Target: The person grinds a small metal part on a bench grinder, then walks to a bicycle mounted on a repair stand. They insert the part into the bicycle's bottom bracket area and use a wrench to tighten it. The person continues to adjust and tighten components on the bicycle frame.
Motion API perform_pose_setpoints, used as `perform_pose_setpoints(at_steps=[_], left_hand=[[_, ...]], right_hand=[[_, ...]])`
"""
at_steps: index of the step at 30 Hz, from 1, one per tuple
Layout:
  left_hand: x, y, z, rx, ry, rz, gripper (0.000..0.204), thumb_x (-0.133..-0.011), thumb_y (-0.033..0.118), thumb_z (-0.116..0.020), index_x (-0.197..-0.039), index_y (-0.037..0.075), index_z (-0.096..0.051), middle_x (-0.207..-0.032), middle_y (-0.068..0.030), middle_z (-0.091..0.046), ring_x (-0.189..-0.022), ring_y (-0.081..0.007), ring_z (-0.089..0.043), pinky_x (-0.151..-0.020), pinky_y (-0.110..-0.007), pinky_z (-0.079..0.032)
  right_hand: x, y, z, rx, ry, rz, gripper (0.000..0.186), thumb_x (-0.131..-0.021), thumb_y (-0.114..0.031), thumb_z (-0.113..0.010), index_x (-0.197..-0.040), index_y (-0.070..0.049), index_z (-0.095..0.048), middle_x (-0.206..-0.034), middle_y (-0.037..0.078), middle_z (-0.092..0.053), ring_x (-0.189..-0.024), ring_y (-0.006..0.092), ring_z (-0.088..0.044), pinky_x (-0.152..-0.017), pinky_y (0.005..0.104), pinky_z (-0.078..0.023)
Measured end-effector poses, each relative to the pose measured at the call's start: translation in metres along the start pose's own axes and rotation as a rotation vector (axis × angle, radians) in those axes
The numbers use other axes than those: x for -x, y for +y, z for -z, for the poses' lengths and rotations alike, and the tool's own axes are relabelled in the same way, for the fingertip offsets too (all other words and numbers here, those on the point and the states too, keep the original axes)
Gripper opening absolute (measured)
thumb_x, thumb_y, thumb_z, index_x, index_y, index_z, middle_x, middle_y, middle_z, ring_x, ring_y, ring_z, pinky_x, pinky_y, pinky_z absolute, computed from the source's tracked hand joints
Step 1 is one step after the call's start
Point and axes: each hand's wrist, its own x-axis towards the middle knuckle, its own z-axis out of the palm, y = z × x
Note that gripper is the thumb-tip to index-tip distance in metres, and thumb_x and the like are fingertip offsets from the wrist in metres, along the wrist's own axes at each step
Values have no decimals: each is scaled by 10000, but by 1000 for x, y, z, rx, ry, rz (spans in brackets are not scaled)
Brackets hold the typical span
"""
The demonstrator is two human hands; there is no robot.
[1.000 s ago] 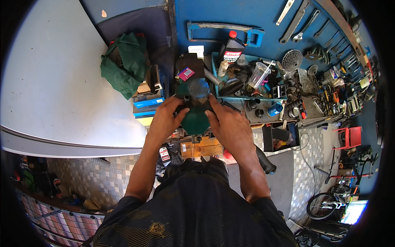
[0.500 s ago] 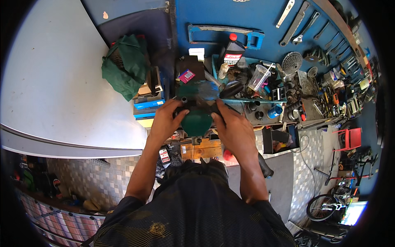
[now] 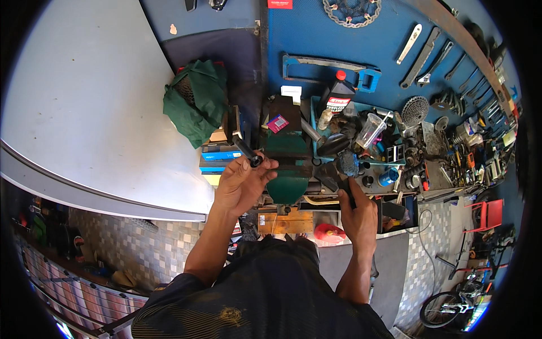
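My left hand [image 3: 241,183] is raised at the left of a green bench vise [image 3: 288,189]. Its fingers pinch a short black tube [image 3: 247,151], tilted, with a round open end toward me. On the vise's other side my right hand [image 3: 359,217] is closed round the dark handle of a tool with a rough blue head [image 3: 347,163]; whether it is a brush or a hammer I cannot tell. The vise jaws [image 3: 288,164] lie between my hands, with neither hand touching them.
Behind the vise, a teal tray [image 3: 361,160] holds parts, a clear plastic cup [image 3: 371,131] and a black bottle with a red cap [image 3: 337,93]. Boxes under a green cloth [image 3: 197,104] stand at the left. A hacksaw [image 3: 330,65] hangs on the blue wall.
My hands have moved apart from the vise. The left has lifted the tube up and left of the jaws; the right has drawn the blue-headed tool to the right. The view has shifted.
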Motion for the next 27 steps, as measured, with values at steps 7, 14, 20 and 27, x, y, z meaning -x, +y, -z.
perform_pose_setpoints(at_steps=[7, 14, 20, 27], left_hand=[[3, -7, -1, 235, -67, 69, 296, -1031, 324, -689, -1222, 99, -673, -1128, -51, -684, -1242, -274, -609, -1040, -455, -505], [4, -9, 0, 235, -73, 86, 295, -1038, 333, -673, -1227, 106, -672, -1139, -51, -676, -1224, -262, -611, -1038, -454, -502], [12, -6, -2, 146, -45, 70, 313, -996, 232, -695, -1263, 83, -627, -1184, -131, -643, -1185, -311, -624, -983, -458, -539], [27, 13, 6, -173, 17, 70, 314, -903, 59, -690, -1174, 33, -533, -1110, -203, -631, -974, -315, -684, -830, -434, -582]], right_hand=[[4, 3, 1, -2, -12, -11, 397, -987, -202, -693, -1316, 19, -669, -974, 310, -724, -913, 472, -720, -763, 497, -556], [7, 6, 1, -1, -37, -12, 398, -992, -221, -693, -1310, 16, -671, -984, 298, -732, -913, 456, -729, -767, 495, -568], [24, 26, -4, 14, -112, -63, 403, -985, -249, -695, -1318, -22, -675, -1011, 267, -744, -920, 435, -732, -776, 507, -577], [85, 64, -31, -20, -231, -294, 510, -933, -398, -732, -1276, -25, -674, -998, 256, -753, -961, 452, -726, -810, 505, -577]])
